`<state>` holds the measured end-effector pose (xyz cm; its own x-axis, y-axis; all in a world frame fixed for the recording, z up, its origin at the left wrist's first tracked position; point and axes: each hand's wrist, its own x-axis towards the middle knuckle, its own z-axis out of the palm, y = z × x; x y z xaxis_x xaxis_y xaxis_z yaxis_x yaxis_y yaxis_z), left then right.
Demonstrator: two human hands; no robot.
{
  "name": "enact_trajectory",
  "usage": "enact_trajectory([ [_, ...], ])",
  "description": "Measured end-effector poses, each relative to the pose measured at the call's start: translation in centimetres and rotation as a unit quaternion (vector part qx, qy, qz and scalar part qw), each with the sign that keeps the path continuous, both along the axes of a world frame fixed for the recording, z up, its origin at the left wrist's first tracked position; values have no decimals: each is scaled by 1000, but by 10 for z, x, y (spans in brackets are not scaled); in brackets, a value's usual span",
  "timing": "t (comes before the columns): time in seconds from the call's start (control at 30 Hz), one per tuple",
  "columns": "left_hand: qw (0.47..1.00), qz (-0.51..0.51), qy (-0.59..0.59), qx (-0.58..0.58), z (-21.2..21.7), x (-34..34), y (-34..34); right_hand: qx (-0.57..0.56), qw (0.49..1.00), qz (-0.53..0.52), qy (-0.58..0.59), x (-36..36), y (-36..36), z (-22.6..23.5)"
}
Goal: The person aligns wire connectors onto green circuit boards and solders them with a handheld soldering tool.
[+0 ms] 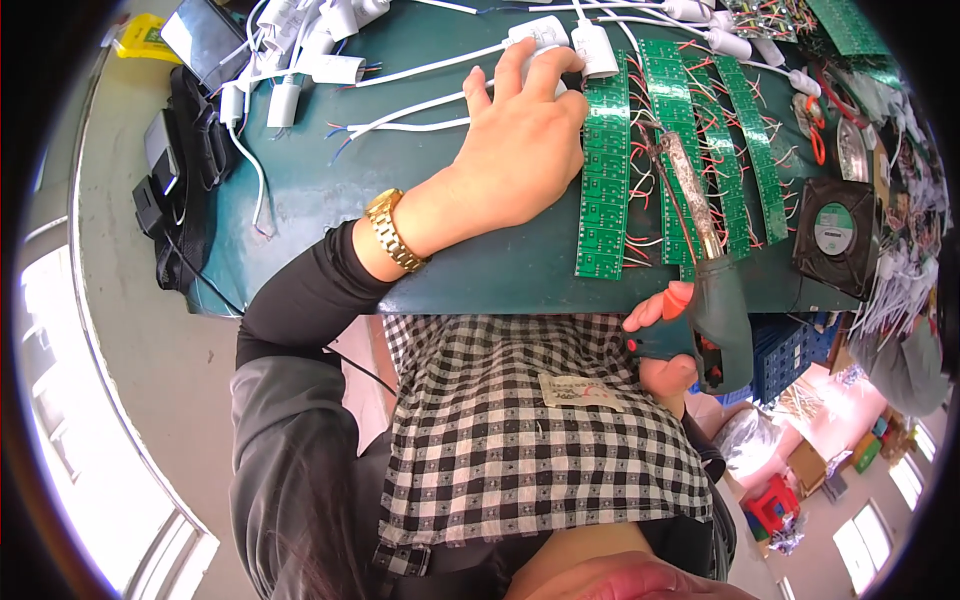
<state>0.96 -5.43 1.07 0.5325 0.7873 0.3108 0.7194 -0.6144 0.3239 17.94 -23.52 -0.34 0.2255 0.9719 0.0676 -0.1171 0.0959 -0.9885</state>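
Observation:
My left hand (525,145), with a gold watch (392,230) at the wrist, is closed over a white plastic cable housing (538,34) near the table's far edge. Its fingertips curl onto the housing, and the thumb is partly hidden. Beside it, another white housing (594,50) sits at the top of a green circuit board strip (603,190). My right hand (665,375) is wrapped round the handle of a dark soldering gun (722,320) at the table's near edge. The gun's worn metal barrel (690,180) points away from me, above the board strips.
More green board strips (762,150) with red and white wires lie to the right. A black fan (836,238) stands at the right edge, near orange-handled scissors (817,140). White cables with housings (284,103) are heaped at the far left, by a phone (205,42) and black straps (195,220).

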Motion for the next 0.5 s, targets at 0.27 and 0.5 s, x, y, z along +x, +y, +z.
enact_trajectory([
  [0.27, 999, -29, -29, -26, 2, -2, 1, -23, 998, 31, 58, 5, -1, 2],
  [0.5, 997, -40, 23, 59, 11, -11, -1, 41, 995, 5, 94, 8, 2, -4],
])
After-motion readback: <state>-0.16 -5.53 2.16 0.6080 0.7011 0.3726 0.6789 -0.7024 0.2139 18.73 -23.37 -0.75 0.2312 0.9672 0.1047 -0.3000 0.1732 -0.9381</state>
